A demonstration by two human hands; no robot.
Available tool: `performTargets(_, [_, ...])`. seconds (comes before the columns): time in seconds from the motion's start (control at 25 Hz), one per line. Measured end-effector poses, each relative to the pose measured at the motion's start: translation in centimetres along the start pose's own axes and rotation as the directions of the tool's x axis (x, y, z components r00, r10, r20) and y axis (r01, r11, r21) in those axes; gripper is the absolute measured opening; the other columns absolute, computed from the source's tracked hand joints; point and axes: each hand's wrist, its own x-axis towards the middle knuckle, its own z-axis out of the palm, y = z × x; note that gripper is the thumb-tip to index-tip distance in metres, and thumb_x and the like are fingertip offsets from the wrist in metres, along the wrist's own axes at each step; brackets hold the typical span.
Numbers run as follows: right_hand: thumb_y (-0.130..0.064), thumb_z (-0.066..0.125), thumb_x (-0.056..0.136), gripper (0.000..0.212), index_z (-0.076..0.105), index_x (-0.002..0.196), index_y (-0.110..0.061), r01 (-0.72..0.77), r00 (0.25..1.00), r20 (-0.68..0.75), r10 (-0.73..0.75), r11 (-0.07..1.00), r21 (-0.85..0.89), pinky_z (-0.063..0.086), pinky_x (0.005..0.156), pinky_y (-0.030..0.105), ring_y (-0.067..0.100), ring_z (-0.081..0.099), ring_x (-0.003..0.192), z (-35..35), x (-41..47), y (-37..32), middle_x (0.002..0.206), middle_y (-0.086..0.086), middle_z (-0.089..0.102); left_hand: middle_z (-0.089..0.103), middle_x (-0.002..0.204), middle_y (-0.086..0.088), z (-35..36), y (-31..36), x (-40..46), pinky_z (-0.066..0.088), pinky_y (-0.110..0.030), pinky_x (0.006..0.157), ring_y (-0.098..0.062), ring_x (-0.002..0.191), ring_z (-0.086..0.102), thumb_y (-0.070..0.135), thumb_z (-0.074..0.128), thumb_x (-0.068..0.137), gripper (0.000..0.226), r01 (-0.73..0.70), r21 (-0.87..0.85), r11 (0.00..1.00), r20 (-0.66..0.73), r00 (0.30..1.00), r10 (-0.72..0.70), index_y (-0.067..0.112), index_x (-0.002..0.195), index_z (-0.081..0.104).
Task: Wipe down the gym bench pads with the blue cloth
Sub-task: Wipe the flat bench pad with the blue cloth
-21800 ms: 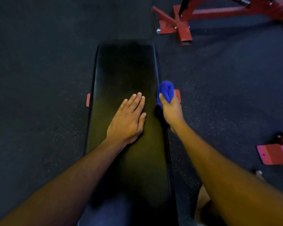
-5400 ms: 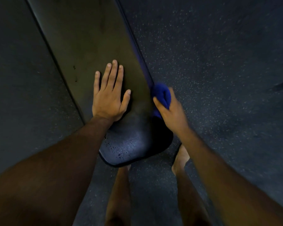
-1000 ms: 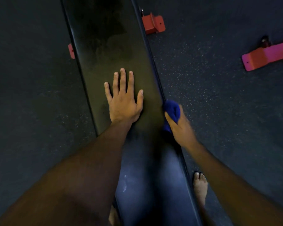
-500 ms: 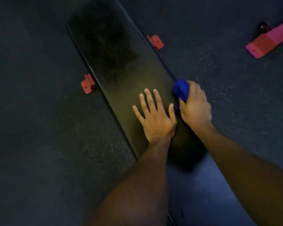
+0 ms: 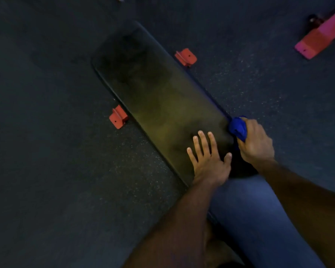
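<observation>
A long black bench pad runs diagonally from upper left to lower right over the dark floor. My left hand lies flat on the pad's top near its right side, fingers straight and spread. My right hand grips a bunched blue cloth and holds it against the pad's right side edge. The near end of the pad shows a bluish sheen between my forearms and is partly hidden by them.
Two red bench feet stick out from under the pad, one on the left and one on the right. A pink-red frame foot lies on the floor at the upper right. Dark speckled rubber floor surrounds the bench.
The view has swung, so the pad now lies more diagonally. Both hands stay together on the pad, the right hand still holding the cloth at the right edge.
</observation>
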Motion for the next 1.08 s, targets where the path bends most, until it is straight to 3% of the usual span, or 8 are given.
performTargets(0.24, [-0.015,0.070,0.080,0.064,0.041,0.137,-0.019,0.021,0.999,0.041,-0.022,1.000,0.021,0.051,0.077,0.052,0.036,0.053,0.104,-0.1,0.0,-0.4,0.119,0.011,0.051,-0.038,0.162,-0.011,-6.4,0.1,0.2,-0.010,-0.056,0.122,-0.031,0.154,-0.027,0.059,0.036,0.102,0.086,-0.019,0.058,0.998,0.383,0.924,-0.004,0.021,0.163,-0.011])
performTargets(0.32, [-0.020,0.067,0.083,0.060,0.042,0.137,-0.021,0.004,0.999,0.040,-0.005,1.000,0.027,0.050,0.078,0.052,0.036,0.053,0.106,-0.6,0.1,-0.9,0.120,0.010,0.051,0.003,0.171,-0.014,-10.4,-1.1,0.4,0.011,-0.055,0.123,-0.032,0.157,0.011,0.052,0.037,0.105,0.067,-0.186,0.142,0.972,0.335,0.933,0.130,0.024,0.162,0.018])
performTargets(0.4, [-0.019,0.067,0.085,0.060,0.043,0.140,-0.020,-0.037,0.997,0.062,0.037,0.999,0.011,0.050,0.079,0.050,0.036,0.052,0.111,-1.3,-0.1,-1.5,0.125,0.010,0.051,0.037,0.161,-0.007,-14.1,-3.4,1.2,0.025,-0.050,0.120,-0.027,0.147,0.037,0.043,0.037,0.108,0.051,-0.386,0.263,0.884,0.134,0.922,0.363,0.024,0.155,0.037])
performTargets(0.52, [-0.016,0.066,0.082,0.066,0.041,0.143,-0.020,-0.125,0.992,0.012,0.125,0.992,0.002,0.052,0.081,0.052,0.037,0.050,0.116,-2.5,-1.0,-3.1,0.131,0.012,0.048,0.021,0.170,-0.002,-18.4,-6.8,5.0,0.009,-0.052,0.126,-0.019,0.157,0.015,0.037,0.033,0.110,0.054,-0.474,0.491,0.731,-0.038,0.827,0.561,0.020,0.161,0.027])
performTargets(0.68, [-0.036,0.056,0.079,0.070,0.038,0.145,-0.028,-0.088,0.952,-0.297,0.079,0.996,-0.017,0.050,0.088,0.052,0.037,0.045,0.123,-2.2,-2.6,-8.7,0.147,0.010,0.039,-0.001,0.173,-0.001,-18.8,-7.5,11.3,-0.003,-0.054,0.126,-0.018,0.159,-0.003,0.037,0.028,0.109,0.062,-0.606,0.647,0.463,0.130,0.686,0.716,0.017,0.165,0.009])
performTargets(0.76, [-0.058,0.050,0.082,0.074,0.038,0.150,-0.032,-0.059,0.976,-0.217,0.027,0.988,-0.146,0.035,0.106,0.062,0.042,0.030,0.141,-0.3,-2.1,-11.7,0.160,0.014,0.026,-0.002,0.173,0.000,-18.7,-8.0,12.6,-0.003,-0.054,0.126,-0.017,0.159,-0.004,0.038,0.027,0.109,0.062,-0.626,0.657,0.421,0.146,0.653,0.743,0.018,0.165,0.008])
performTargets(0.84, [-0.082,0.042,0.079,0.086,0.027,0.154,-0.041,-0.228,0.971,-0.127,0.203,0.945,-0.233,0.014,0.110,0.073,0.042,0.004,0.150,3.3,-1.2,-13.3,0.167,0.008,0.005,0.003,0.173,-0.001,-17.9,-10.0,13.9,0.000,-0.054,0.127,-0.018,0.159,0.001,0.039,0.022,0.107,0.062,-0.625,0.699,0.347,0.121,0.581,0.805,0.018,0.165,0.011])
performTargets(1.08, [-0.091,0.021,0.077,0.097,0.019,0.156,-0.034,-0.496,0.851,-0.291,0.437,0.851,-0.173,0.025,0.106,0.062,0.038,0.035,0.135,5.0,2.5,-12.2,0.160,0.014,0.026,0.014,0.172,-0.002,-17.2,-10.5,15.5,0.004,-0.055,0.127,-0.018,0.158,0.010,0.041,0.019,0.105,0.062,-0.650,0.682,0.335,0.045,0.495,0.868,0.017,0.163,0.020])
